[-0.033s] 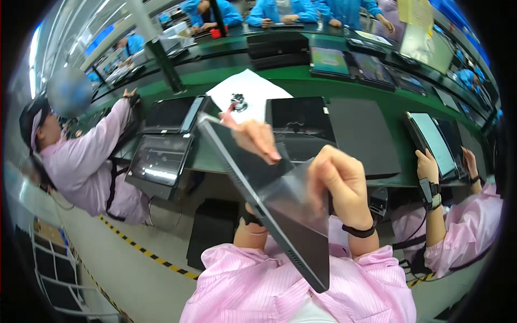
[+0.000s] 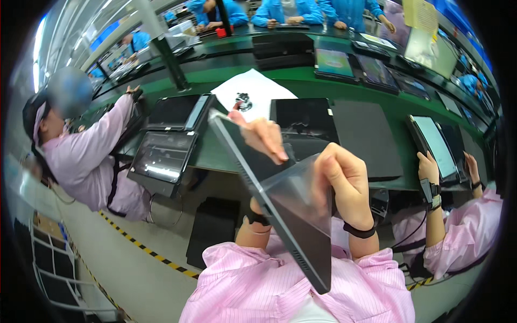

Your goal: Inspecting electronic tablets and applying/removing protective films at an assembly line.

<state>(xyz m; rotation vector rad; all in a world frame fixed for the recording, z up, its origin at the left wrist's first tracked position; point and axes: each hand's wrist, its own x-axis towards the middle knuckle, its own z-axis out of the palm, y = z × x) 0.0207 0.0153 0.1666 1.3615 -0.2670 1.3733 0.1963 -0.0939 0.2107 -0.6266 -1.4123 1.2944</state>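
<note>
On the near side of the green workbench (image 2: 304,83), the left hand (image 2: 264,137) curls round the tilted black tablet (image 2: 308,242); the right hand (image 2: 346,185) pinches clear film (image 2: 291,180) at its screen. Steady, even tension should limit creasing.

One foreground device (image 2: 311,242), one lifted film (image 2: 295,180), one white sheet (image 2: 265,89)
</note>
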